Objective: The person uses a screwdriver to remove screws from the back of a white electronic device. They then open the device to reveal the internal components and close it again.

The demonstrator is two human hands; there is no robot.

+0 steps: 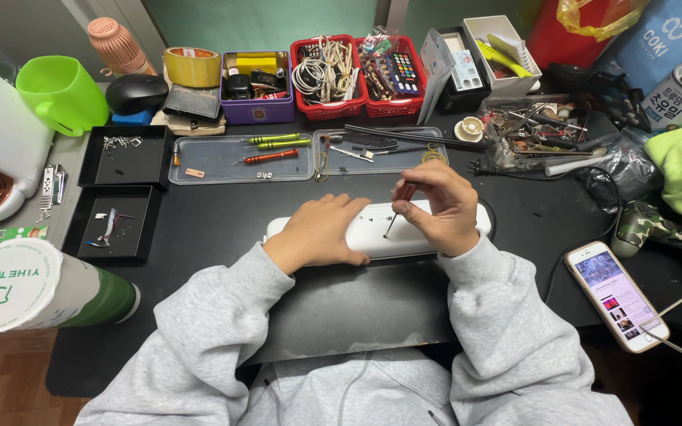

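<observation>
Two hands work on one long white plastic casing, which lies flat across the black desk mat, just below the two clear trays. The left hand lies spread on the casing's left part, palm down, pressing rather than clasping; the right hand is closed around a small red-handled screwdriver, whose tip meets the casing's top face. I judge the casing light, stiff and smooth, likely to slide on the mat unless held down, and best gripped across its narrow width near either rounded end. Its thin shell could crack under hard prying, and any loose screws would be tiny and easily lost. Above the casing, the trays of screwdrivers stand near, so upward room is tight. Right of the casing a phone lies near the desk's edge, with a cable between them. Below the casing, toward the body, the mat offers the most open room.
</observation>
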